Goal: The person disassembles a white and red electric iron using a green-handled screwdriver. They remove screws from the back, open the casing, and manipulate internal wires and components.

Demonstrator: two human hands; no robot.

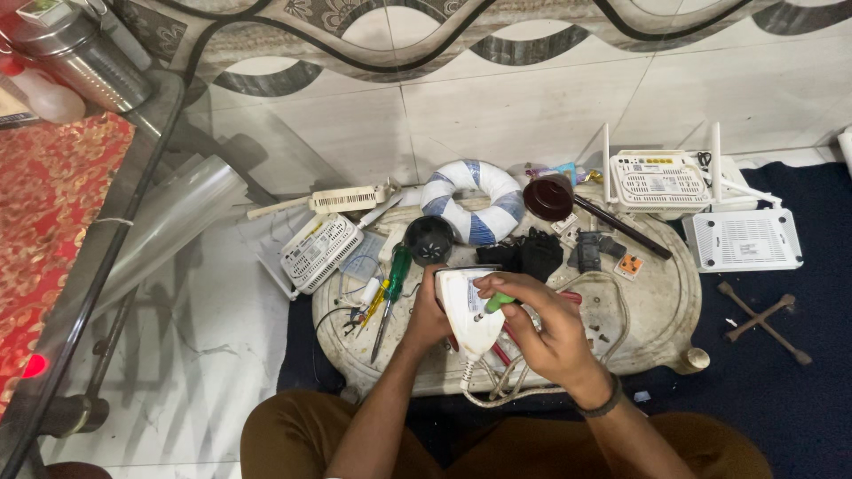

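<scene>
**Iron braced in my left hand, driver bearing down from my right**

I sit cross-legged on the floor with the low, oval, cream-coloured surface (657,310) pulled in against my knees, so everything stays within reach. At its near edge, about six o'clock, my left hand (428,312) is wrapped around the side of the white plastic clothes iron (469,310), which I have tipped up and pinned so it cannot twist. My right hand (543,326) is clenched on the small green-handled screwdriver (497,302), thumb on top, its tip pointing down into the iron's body; I cannot see the screw itself. The iron's pale cord (497,383) loops off the near edge below my wrists, out of the way.

Spare tools lie just to the nine o'clock side of the iron: a longer green-handled screwdriver (394,286) and some thin yellow and red ones. At twelve o'clock sit a white-and-blue wrapped ring (473,200) and a dark brown round cup (548,197). White routers (661,180) are parked at two o'clock, another at ten o'clock (319,252). A rusty cross wrench (763,321) rests on the dark blue mat at three o'clock.
</scene>
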